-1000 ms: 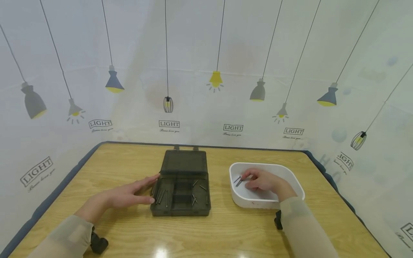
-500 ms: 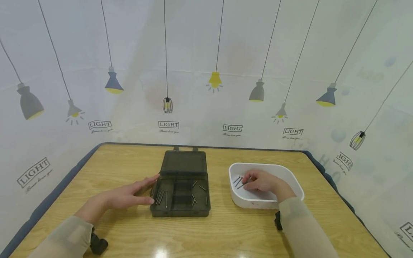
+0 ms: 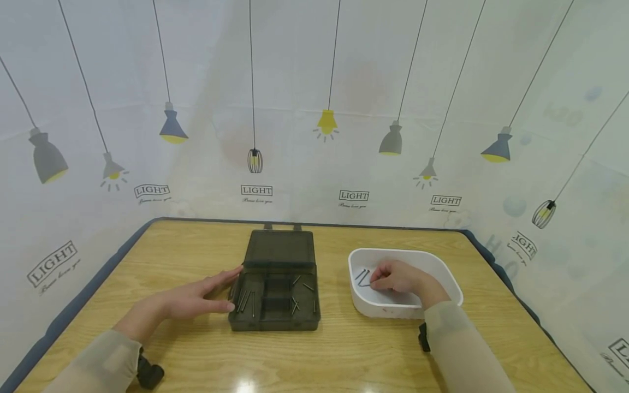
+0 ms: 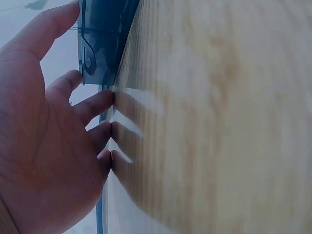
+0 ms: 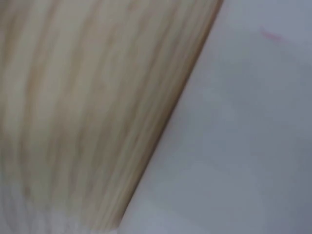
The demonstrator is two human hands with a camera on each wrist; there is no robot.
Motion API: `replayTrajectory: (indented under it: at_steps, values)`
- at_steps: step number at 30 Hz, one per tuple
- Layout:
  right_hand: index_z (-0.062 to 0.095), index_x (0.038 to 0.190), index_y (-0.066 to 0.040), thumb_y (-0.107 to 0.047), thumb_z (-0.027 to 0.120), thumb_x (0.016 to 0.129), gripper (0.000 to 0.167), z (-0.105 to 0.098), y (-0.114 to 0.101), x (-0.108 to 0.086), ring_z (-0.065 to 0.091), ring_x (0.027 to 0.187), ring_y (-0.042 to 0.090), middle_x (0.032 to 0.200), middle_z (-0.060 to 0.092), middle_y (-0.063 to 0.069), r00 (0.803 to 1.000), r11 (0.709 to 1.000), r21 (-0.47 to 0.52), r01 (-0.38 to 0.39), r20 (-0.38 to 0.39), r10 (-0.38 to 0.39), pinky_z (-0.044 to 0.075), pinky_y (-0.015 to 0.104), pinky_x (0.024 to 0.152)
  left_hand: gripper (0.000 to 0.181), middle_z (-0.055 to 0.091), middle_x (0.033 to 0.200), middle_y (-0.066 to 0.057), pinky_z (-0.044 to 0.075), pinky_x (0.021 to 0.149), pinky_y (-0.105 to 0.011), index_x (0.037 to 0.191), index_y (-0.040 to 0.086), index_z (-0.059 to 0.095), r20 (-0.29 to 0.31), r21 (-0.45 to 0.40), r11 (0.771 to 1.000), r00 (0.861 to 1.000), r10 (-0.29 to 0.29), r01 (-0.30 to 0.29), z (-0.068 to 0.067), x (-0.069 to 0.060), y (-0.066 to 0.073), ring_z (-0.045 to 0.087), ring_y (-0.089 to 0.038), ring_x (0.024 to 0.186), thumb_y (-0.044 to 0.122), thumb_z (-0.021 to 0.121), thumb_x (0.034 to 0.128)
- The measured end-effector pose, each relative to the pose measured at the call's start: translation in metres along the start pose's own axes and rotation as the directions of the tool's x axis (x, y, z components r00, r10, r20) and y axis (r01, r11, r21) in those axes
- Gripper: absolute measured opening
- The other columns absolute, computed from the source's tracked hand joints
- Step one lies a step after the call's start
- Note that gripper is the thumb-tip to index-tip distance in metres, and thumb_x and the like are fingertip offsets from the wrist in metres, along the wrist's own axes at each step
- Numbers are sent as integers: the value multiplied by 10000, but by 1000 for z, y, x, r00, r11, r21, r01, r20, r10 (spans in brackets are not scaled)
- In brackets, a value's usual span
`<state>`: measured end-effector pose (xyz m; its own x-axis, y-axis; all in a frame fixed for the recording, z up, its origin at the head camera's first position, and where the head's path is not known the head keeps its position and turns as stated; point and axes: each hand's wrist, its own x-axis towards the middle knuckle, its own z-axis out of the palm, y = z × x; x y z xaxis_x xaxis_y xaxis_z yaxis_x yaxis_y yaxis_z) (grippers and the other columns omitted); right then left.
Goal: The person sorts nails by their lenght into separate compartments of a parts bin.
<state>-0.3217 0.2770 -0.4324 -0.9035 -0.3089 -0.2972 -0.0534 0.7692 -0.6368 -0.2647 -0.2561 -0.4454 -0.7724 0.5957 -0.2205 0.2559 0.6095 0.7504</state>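
Observation:
An open dark translucent box (image 3: 275,323) stands mid-table with its lid laid back. Several nails (image 3: 253,303) lie in its left compartment and several shorter metal pieces (image 3: 308,285) on its right. My left hand (image 3: 189,297) has its fingers spread at the box's left side; in the left wrist view, thumb and index finger touch the box (image 4: 103,46). Inside a white tub (image 3: 393,312), my right hand (image 3: 399,275) pinches one end of a nail (image 3: 365,285) between thumb and fingers. More nails (image 3: 360,274) lie beside its fingertips. The right wrist view shows only the tub's wall (image 5: 219,141) and table.
Both containers stand on a wooden table (image 3: 334,355) with a dark blue edge. A pale cloth backdrop (image 3: 295,202) printed with lamps rises behind and at both sides. Dark wrist mounts (image 3: 149,371) sit under both sleeves.
My right fingers have shifted slightly among the nails and closed together on one, which now lies tilted at the fingertips. The left hand and the box stay put.

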Motion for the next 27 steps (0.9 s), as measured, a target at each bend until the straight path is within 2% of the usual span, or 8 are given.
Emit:
replayTrajectory:
  at_steps: [8, 15, 27]
  values:
    - [753, 1052, -95, -209, 763, 1035, 116, 1, -2, -1, 567, 939, 185, 996, 688, 22, 1000, 1000, -29, 11, -5, -11, 434, 308, 828, 921, 139, 1848, -177, 150, 1339, -727, 1791, 261, 77, 0, -6, 1000, 1000, -3, 3, -1, -2, 2, 112, -465, 1705, 469, 651, 1102]
    - [761, 1066, -96, -225, 752, 1046, 131, -3, 1, 0, 578, 954, 190, 1017, 698, 28, 1000, 998, -57, 22, -1, -22, 451, 311, 855, 920, 135, 1851, -158, 136, 1339, -733, 1790, 272, 83, -1, -10, 1000, 1000, -3, 3, -1, -1, -1, 73, -458, 1711, 479, 654, 1098]
    - [763, 1054, -104, -225, 748, 1045, 123, -9, -1, 0, 579, 930, 175, 980, 687, 15, 998, 994, -94, 59, 18, -58, 468, 305, 837, 922, 163, 1849, -143, 112, 1346, -722, 1788, 302, 99, -14, 8, 1000, 1000, -14, 14, -1, -2, -3, 64, -450, 1714, 507, 661, 1087]
